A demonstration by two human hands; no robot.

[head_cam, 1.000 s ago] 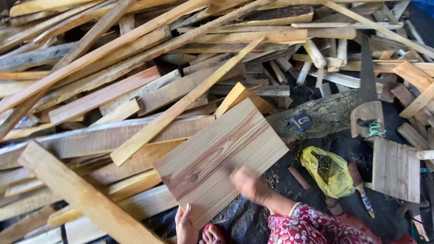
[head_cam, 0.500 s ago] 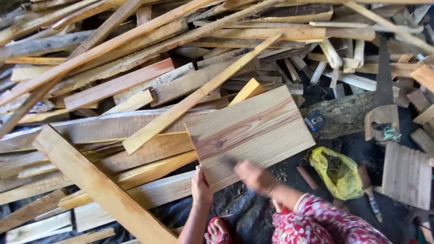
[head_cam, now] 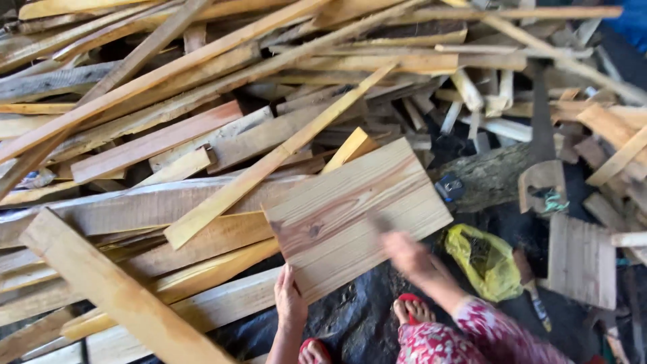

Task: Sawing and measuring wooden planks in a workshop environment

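Just two hands (head_cam: 350, 276), one wooden panel (head_cam: 357, 212).

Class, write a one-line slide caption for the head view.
Left hand steadies a pine panel while the right hand sweeps across it, amid scattered planks.

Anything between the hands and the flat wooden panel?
Nothing visible. The left hand grips the wooden panel at its near lower edge; the right hand lies blurred over the panel's near right face, with nothing in between.
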